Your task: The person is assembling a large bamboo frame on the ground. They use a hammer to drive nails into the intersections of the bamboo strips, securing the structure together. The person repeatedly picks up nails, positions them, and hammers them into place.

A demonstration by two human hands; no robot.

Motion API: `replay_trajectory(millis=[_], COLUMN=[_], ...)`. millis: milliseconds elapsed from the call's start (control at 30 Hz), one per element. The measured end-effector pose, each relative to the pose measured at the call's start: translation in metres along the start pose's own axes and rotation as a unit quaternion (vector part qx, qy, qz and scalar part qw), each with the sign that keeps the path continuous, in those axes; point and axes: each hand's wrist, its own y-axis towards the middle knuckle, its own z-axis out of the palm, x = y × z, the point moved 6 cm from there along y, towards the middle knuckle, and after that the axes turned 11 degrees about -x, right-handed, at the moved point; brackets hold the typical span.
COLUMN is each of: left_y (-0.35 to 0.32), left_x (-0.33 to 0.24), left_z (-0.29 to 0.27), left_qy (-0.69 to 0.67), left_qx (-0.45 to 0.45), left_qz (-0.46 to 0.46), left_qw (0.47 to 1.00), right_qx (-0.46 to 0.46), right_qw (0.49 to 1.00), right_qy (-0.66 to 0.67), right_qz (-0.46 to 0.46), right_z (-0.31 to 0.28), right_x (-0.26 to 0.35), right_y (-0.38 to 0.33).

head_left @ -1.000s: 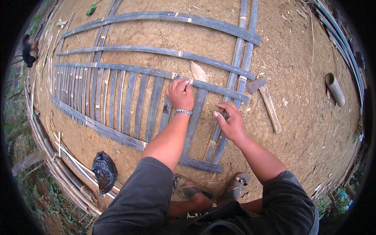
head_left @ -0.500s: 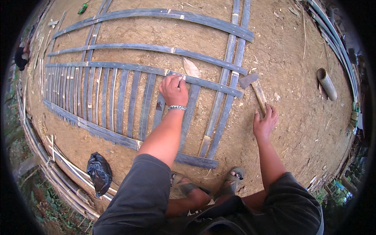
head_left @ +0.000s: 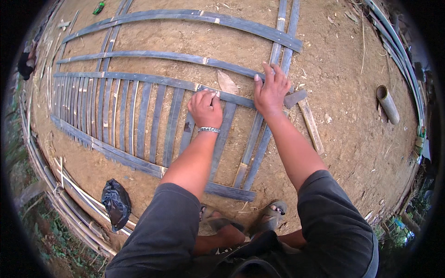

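My left hand (head_left: 205, 107) is closed at the middle rail (head_left: 241, 99) of a bamboo lattice, its fingertips on the strip where a slat (head_left: 186, 132) meets it; the exact grip is partly hidden. My right hand (head_left: 270, 95) lies over the right part of that rail, fingers spread, close to the paired crossing strips (head_left: 250, 150). Just right of it a hammer (head_left: 311, 126) rests on the dirt, its metal head beside the rail's end. Many upright slats (head_left: 143, 109) line the left part of the frame, between the middle rail and the bottom rail (head_left: 125, 156).
A short bamboo tube (head_left: 388, 104) lies to the right. A black plastic bag (head_left: 116, 205) sits at the lower left near bamboo poles (head_left: 74, 215). A dry leaf (head_left: 227, 82) lies above the middle rail. At the far left another person (head_left: 26, 64) is partly visible.
My right hand has let go of the hammer handle and moved up and left onto the lattice, fingers spreading. My left hand stays at the rail.
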Motion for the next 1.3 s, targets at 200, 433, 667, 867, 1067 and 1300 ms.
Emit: replay_trajectory(millis=[200, 433, 667, 867, 1067, 1300], left_y=[-0.001, 0.000, 0.001, 0.002, 0.001, 0.001], left_x=[0.000, -0.003, 0.001, 0.001, 0.000, -0.001], left_z=[-0.006, -0.008, -0.003, -0.004, -0.005, -0.006], left_qy=[-0.007, -0.007, -0.018, -0.012, -0.005, 0.004], left_qx=[0.014, 0.025, 0.008, 0.003, 0.010, 0.005], left_qz=[-0.012, -0.020, -0.018, -0.014, -0.017, -0.013], left_qw=[1.000, 0.999, 1.000, 1.000, 1.000, 1.000], right_qx=[0.054, 0.098, 0.072, -0.036, 0.060, 0.194], right_qw=[0.997, 0.995, 0.997, 0.996, 0.967, 0.953], right_qy=[-0.043, -0.021, 0.018, -0.001, -0.205, -0.196], right_qz=[-0.021, -0.015, 0.012, 0.077, 0.142, 0.127], right_z=[0.022, 0.027, 0.024, -0.035, -0.119, -0.135], right_x=[0.001, 0.001, -0.007, -0.048, -0.135, -0.183], right_y=[-0.012, -0.009, -0.009, -0.041, -0.118, -0.125])
